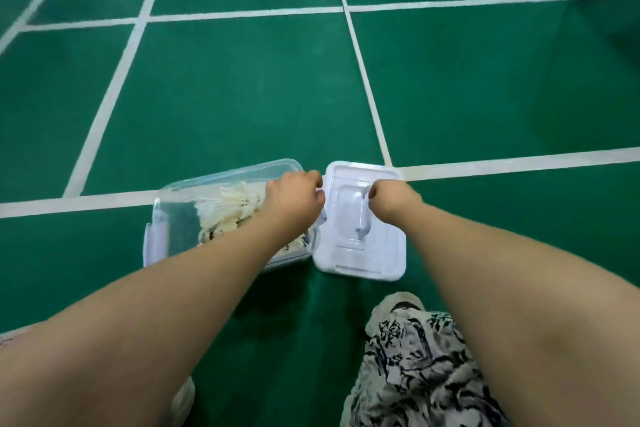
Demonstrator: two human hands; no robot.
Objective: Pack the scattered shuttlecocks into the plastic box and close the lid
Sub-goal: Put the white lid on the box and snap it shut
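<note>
The plastic box (162, 230) sits open on the green floor (242, 97), mouth up, its long axis running across my view from left to right, the right end turned a little away from me. The lid (377, 248) lies flat on the floor just beside the box's right end, top face up, with its long axis pointing away from me, so the two stand roughly at right angles. The lid's handle (349, 206) runs the same way as the lid.

Inside the box the shuttlecocks (228, 208) are heaped toward the right half; the left half shows bare clear plastic. They are a blurred pale tangle, and I cannot count them or tell which way each one points. My left forearm covers the near right corner of the heap.

My left hand (294, 199) is at the seam where box and lid meet, its fingers (320, 198) curled; I cannot tell whether they grip the box rim, the lid edge or nothing. My right hand (393, 199) is on the lid, fingers (373, 191) curled round the far end of the handle, their tips hidden.

A patterned trouser leg (415, 357) and a pale shoe (398, 303) show below, cut off by the frame
</note>
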